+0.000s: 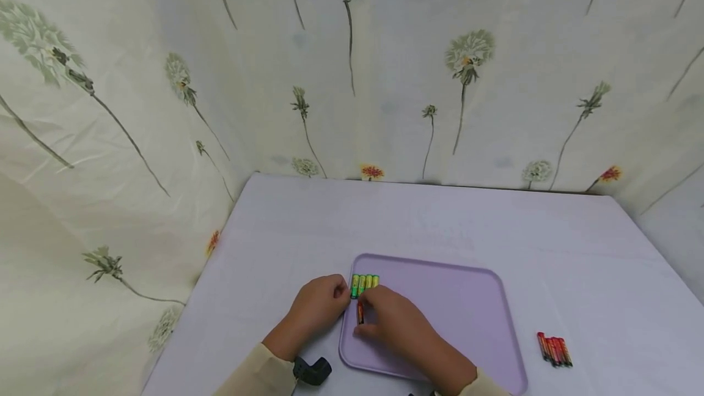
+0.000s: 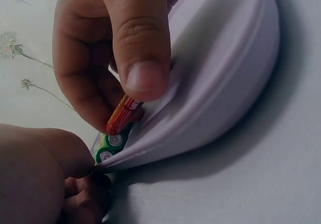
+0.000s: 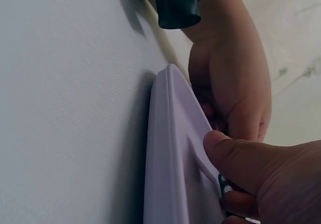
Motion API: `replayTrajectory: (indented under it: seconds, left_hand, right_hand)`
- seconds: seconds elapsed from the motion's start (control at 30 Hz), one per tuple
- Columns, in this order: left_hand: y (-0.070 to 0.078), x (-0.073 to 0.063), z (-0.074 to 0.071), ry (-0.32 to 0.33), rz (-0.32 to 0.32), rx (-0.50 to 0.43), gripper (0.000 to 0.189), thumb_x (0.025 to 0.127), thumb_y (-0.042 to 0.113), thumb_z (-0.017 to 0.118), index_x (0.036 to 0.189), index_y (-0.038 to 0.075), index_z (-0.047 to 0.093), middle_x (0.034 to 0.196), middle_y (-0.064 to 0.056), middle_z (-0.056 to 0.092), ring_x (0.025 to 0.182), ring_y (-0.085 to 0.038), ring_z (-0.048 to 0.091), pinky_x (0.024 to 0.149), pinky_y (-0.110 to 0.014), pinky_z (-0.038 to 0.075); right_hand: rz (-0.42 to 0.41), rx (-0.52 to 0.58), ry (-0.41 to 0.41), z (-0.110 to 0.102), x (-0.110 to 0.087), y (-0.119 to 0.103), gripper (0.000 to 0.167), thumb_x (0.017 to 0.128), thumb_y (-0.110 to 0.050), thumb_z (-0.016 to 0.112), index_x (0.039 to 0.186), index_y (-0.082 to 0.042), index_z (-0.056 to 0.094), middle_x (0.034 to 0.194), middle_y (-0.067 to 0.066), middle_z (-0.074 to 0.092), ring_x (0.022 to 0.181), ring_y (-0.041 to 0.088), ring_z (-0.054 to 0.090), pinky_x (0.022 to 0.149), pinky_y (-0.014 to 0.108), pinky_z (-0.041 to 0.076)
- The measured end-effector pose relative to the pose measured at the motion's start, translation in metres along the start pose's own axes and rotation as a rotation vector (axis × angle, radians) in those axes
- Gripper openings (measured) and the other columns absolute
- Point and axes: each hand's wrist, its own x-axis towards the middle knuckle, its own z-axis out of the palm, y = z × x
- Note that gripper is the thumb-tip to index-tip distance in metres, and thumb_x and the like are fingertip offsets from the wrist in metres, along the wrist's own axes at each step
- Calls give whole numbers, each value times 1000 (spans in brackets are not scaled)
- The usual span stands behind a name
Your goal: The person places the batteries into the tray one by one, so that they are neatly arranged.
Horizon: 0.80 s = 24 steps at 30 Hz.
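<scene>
My right hand (image 1: 397, 322) pinches a red battery (image 1: 360, 313) between thumb and fingers, over the left part of the lilac tray (image 1: 440, 316). In the left wrist view the red battery (image 2: 120, 116) is tilted, its lower end close to the green batteries (image 2: 111, 144). Several green-and-yellow batteries (image 1: 362, 283) stand side by side in a row at the tray's upper left corner, just beyond the red one. At the tray's left rim is my left hand (image 1: 321, 301), fingers curled, its fingertips gripping the rim beside the row.
Several red batteries (image 1: 554, 350) lie in a cluster on the white-covered table (image 1: 583, 274), right of the tray. A black device (image 1: 312, 371) is at the left wrist. Flower-patterned cloth (image 1: 385, 66) hangs behind the table and along its left side.
</scene>
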Motion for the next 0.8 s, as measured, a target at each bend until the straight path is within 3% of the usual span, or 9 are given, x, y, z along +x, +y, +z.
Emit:
replayTrajectory:
  seconds: [0.3, 0.57, 0.8]
  left_hand:
    - [0, 1, -1, 11, 12, -5, 17, 98, 28, 64, 82, 25, 61, 68, 10, 54, 65, -8, 50, 59, -28, 39]
    - [0, 0, 0, 22, 19, -4, 17, 98, 26, 64, 81, 25, 61, 69, 11, 54, 65, -8, 50, 60, -28, 39]
    - [-1, -1, 1, 18, 18, -1, 18, 98, 28, 64, 81, 25, 61, 69, 11, 55, 65, -8, 50, 60, -28, 40]
  right_hand:
    - [-50, -54, 28, 3, 2, -6, 42, 79, -39, 91, 107, -20, 66, 97, -11, 62, 89, 8, 57, 83, 36, 52]
    - [-28, -86, 16, 7, 5, -12, 42, 78, -42, 91, 104, -20, 65, 93, -10, 58, 79, 8, 52, 72, 33, 47]
    - [-17, -117, 20, 11, 6, -15, 47, 77, -45, 90, 107, -18, 66, 94, -7, 60, 79, 9, 55, 73, 35, 51]
